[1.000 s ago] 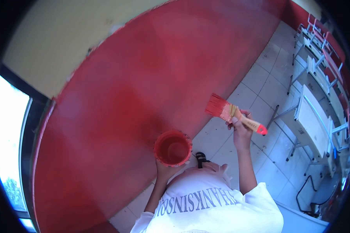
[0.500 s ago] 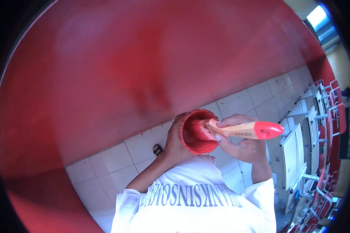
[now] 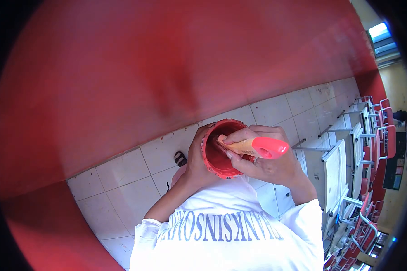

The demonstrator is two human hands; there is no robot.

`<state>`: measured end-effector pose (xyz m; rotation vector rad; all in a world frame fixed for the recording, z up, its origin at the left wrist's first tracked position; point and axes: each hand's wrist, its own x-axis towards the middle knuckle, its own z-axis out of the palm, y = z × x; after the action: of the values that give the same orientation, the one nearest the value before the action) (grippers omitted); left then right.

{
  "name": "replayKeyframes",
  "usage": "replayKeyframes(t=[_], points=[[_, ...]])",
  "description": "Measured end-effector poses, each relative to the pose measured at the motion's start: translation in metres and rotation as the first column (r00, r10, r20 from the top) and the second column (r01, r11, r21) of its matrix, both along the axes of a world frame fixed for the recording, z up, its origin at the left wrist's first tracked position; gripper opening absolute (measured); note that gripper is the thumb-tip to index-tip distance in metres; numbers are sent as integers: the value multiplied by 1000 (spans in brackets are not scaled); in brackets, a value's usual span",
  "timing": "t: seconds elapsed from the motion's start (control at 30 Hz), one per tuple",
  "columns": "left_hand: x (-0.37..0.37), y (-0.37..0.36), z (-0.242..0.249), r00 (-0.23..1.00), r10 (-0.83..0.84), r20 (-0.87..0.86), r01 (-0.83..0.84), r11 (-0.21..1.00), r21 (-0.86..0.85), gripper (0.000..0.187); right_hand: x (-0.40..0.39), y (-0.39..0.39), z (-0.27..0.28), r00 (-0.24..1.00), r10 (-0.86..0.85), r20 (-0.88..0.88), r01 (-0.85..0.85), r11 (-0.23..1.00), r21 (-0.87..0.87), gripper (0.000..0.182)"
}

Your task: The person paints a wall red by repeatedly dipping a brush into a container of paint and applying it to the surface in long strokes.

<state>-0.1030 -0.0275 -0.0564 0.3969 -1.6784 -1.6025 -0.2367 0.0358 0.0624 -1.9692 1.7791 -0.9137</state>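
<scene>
My left hand (image 3: 197, 156) is wrapped round the side of a red paint bucket (image 3: 211, 168), holding it in front of my chest. Red paint coats the bucket's inside wall and its rim. Between the thumb and fingers of my right hand (image 3: 267, 165) is a paintbrush (image 3: 253, 147) with a pale wooden handle and a red end. The handle tilts out over the bucket's right rim. Its bristles point down inside the bucket and are mostly hidden by my fingers.
A glossy red wall (image 3: 122, 81) rises ahead, meeting a white tiled floor (image 3: 122, 167). Several desks (image 3: 334, 174) and red chairs (image 3: 386, 140) stand along the right. A sandalled foot (image 3: 180, 158) shows below my left arm.
My right hand has moved left and the paintbrush has gone deeper into the bucket, its handle now steeper. The bucket sits slightly higher and further left in view.
</scene>
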Motion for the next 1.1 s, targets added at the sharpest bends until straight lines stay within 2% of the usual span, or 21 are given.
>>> replayKeyframes(t=[0.1,0.4,0.47,0.53,0.6,0.63,0.7,0.8,0.83,0.93,1.03,1.1], points=[[6,-1,-2,1000,8,-14,-9,1000,-24,85,5,-1,3,999,18,-30,-17,999,31,20],[19,-2,0,999,33,-43,-33,999,-12,81,20,-4,0,1000,12,25,-12,1000,-5,18],[21,2,-6,999,-26,23,23,990,137,79,21,-2,-3,995,-5,100,9,999,-42,20],[17,3,0,999,-26,24,21,983,185,79,16,3,1,977,-65,201,73,997,-35,21],[17,0,10,998,43,-43,-37,990,137,80,11,5,7,933,-164,319,164,986,27,21],[17,-2,9,998,70,-9,-69,994,88,82,1,7,-6,832,-229,505,205,973,104,22],[17,-5,3,990,128,54,-127,992,-17,85,-9,7,-21,610,-304,732,281,946,160,24],[15,-4,2,985,156,73,-155,988,-30,88,-21,10,-49,206,-324,923,276,925,263,30],[14,-6,1,984,156,81,-153,987,-41,89,-23,12,-60,63,-323,944,255,920,298,33],[5,-18,8,988,121,96,-110,988,-108,90,-21,10,-78,-113,-245,963,216,940,264,38],[-3,-27,4,986,70,149,-69,998,-12,84,-28,10,-92,-311,-111,944,116,981,154,41],[-12,-34,8,985,68,159,-70,997,11,83,-34,7,-86,-384,-24,923,125,989,78,40]])
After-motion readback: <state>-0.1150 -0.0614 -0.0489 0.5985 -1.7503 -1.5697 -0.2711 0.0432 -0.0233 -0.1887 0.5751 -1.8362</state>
